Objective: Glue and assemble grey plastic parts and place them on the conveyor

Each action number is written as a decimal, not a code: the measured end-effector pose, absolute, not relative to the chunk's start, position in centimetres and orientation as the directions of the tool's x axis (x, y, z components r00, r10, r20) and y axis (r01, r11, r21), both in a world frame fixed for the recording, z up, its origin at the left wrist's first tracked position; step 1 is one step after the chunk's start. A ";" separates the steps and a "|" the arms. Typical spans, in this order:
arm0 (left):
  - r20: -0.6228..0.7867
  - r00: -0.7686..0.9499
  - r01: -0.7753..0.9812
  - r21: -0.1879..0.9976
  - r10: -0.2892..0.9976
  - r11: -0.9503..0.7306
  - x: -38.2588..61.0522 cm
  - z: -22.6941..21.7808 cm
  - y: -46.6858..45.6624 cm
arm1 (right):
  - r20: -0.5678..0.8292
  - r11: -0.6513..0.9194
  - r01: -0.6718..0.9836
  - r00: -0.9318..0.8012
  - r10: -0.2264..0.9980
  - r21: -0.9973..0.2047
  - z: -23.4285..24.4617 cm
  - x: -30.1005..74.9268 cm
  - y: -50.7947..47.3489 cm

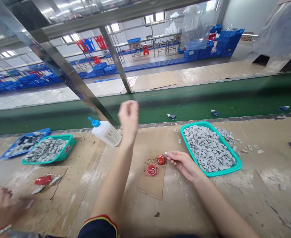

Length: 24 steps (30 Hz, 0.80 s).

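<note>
My left hand (129, 115) is raised near the belt's close edge, its fingers curled in and somewhat blurred. Whatever it may hold is hidden. Between the thumb and fingertips of my right hand (182, 162) is a small grey plastic piece (166, 153). Just left of those fingertips sits a red cap-like dish (161, 160). A second red dish (151, 170), with shiny red inside, stands beside it on a cardboard scrap (151, 186). To the right is a teal basket (237, 163) heaped with grey pieces (207, 147).
A white bottle with a blue nozzle (107, 133) leans left of my left forearm. Another teal basket (72, 142) and a blue tray (5, 154) stand farther left. Several dark blue-and-white parts (215, 113) lie on the green conveyor belt (155, 105). A co-worker's hand (0, 205) is at lower left.
</note>
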<state>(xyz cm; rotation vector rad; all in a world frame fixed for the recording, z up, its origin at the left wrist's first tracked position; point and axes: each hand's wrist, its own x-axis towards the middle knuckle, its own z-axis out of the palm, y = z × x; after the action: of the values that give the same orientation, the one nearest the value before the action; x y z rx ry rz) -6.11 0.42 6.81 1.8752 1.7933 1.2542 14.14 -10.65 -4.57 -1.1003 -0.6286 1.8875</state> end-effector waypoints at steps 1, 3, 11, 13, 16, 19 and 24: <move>0.316 -0.101 0.724 0.674 0.943 -0.148 -4.2 5.5 2.5 | -0.447 -0.520 -0.423 -0.266 0.854 -0.742 -4.5 14.2 -10.6; 0.155 -0.036 0.783 0.618 0.987 -0.069 -1.3 3.0 5.9 | -0.431 -0.506 -0.420 -0.267 0.862 -0.753 -4.4 14.1 -10.7; -0.213 -0.055 0.905 0.402 0.976 0.139 3.4 -1.8 11.9 | -0.330 -0.386 -0.322 -0.215 0.919 -0.864 -4.5 13.6 -10.7; -0.221 -0.084 0.914 0.371 0.972 0.163 4.0 -2.2 12.7 | -0.313 -0.374 -0.303 -0.231 0.921 -0.877 -4.6 13.4 -10.7; -0.228 -0.109 0.913 0.362 0.968 0.188 4.2 -2.4 13.4 | -0.298 -0.363 -0.291 -0.244 0.923 -0.885 -4.6 13.3 -10.7; -0.273 -0.074 0.884 0.428 0.959 0.190 3.6 -2.2 13.5 | -0.296 -0.355 -0.280 -0.231 0.927 -0.892 -4.4 13.5 -10.8; -0.240 0.079 0.715 0.690 0.968 0.113 0.8 -1.3 10.0 | -0.246 -0.292 -0.294 -0.184 0.952 -0.910 -3.4 14.4 -10.9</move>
<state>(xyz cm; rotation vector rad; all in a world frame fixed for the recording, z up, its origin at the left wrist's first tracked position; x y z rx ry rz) 0.78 10.03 -1.35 1.6578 1.6909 0.4575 14.39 -10.95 -3.39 -1.0815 -0.9187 1.6534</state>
